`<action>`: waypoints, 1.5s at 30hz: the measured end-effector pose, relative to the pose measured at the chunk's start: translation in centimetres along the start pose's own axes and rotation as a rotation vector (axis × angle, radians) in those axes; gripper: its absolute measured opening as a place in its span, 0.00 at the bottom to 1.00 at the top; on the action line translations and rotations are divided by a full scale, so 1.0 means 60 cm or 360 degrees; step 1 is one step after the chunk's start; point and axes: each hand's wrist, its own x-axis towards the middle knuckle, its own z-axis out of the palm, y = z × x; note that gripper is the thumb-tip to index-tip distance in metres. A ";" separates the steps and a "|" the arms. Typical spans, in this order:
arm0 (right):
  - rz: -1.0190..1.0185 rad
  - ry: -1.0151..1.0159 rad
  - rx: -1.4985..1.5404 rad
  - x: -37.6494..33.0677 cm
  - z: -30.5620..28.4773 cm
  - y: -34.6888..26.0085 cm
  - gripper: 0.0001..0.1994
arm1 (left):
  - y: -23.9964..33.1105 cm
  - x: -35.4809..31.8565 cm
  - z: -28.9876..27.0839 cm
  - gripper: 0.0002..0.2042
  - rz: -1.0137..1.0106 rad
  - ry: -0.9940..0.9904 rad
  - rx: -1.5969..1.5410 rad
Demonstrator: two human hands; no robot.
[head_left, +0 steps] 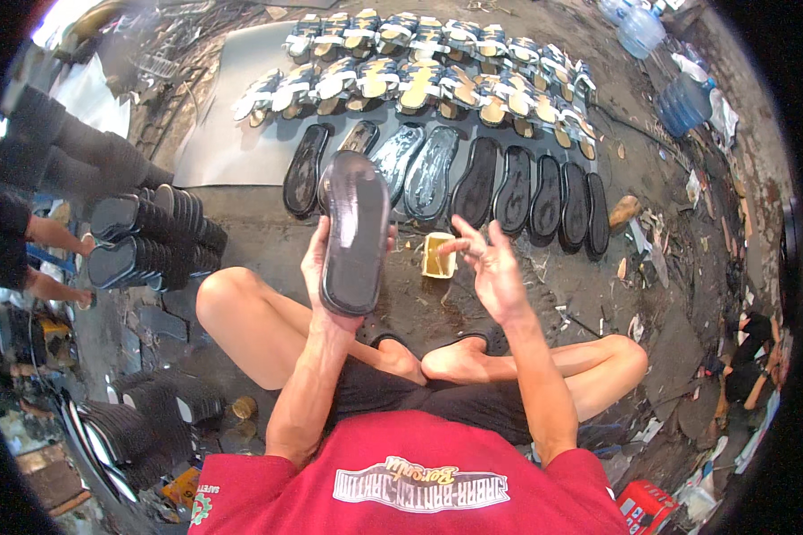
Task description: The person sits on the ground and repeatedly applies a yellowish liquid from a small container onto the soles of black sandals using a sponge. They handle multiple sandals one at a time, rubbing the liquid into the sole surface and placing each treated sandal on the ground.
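Head view, seated cross-legged on a dirty floor, red shirt along the lower edge.

Left hand (323, 267): centre of frame, raised, fingers clamped round the edges of a black shoe sole (355, 234); sole held upright, flat dark face toward the camera, toe end uppermost.

Right hand (491, 267): just right of centre, raised, fingers spread loosely apart and curled, gripping nothing, well clear of the sole.

Small yellowish glue pot (438, 256): on the floor between the two hands, slightly beyond them.

Row of black soles (515, 187): laid side by side on the floor across the upper centre, some glossy, directly beyond the held sole.

Finished sandals with blue-and-white straps (419, 67): two rows on a grey sheet (219, 134), top centre of frame.

Stacks of black soles (152, 236): left of frame, beside the left knee; further stacks (143, 419) at lower left.

Clear plastic water bottles (678, 98): upper right.

Another person's arms (53, 236): far left edge, near the stacks; hands not clearly seen.

Red box (644, 506): lower right edge, among scraps and litter.

Bare feet (437, 357): crossed below the hands, lower centre.
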 end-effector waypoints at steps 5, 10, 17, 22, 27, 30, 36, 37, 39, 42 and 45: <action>-0.0978 -0.0434 -0.1087 -0.054 0.092 -0.087 0.43 | -0.042 -0.041 0.072 0.27 -0.0238 -0.0180 -0.0146; -0.1325 0.0377 -0.2593 -0.088 0.138 -0.080 0.37 | -0.056 -0.073 0.110 0.25 -0.0167 -0.0143 -0.0282; -0.1378 0.0226 -0.2350 -0.122 0.125 -0.120 0.32 | -0.037 -0.075 0.098 0.26 -0.0262 -0.0210 -0.0164; -0.1181 0.0145 -0.2631 -0.080 0.108 -0.118 0.36 | -0.046 -0.090 0.103 0.22 -0.0196 -0.0106 -0.0063; -0.1143 -0.0057 -0.2700 -0.087 0.114 -0.101 0.36 | -0.030 -0.085 0.085 0.21 -0.0403 -0.0290 -0.0085; -0.1171 -0.0117 -0.2666 -0.087 0.111 -0.100 0.36 | -0.029 -0.082 0.086 0.21 -0.0477 -0.0299 -0.0144; -0.1215 -0.0227 -0.2704 -0.098 0.118 -0.099 0.34 | -0.035 -0.087 0.103 0.23 -0.0404 -0.0276 -0.0163; -0.1224 -0.0234 -0.2720 -0.099 0.119 -0.098 0.34 | -0.036 -0.087 0.104 0.23 -0.0403 -0.0332 -0.0207; -0.1214 -0.0266 -0.2708 -0.101 0.120 -0.097 0.33 | -0.033 -0.085 0.110 0.23 -0.0481 -0.0303 -0.0301; -0.1208 -0.0358 -0.2630 -0.111 0.130 -0.104 0.30 | -0.031 -0.081 0.091 0.23 -0.0474 -0.0293 -0.0189; -0.1190 -0.0446 -0.2576 -0.122 0.144 -0.117 0.29 | -0.034 -0.085 0.096 0.22 -0.0414 -0.0264 -0.0116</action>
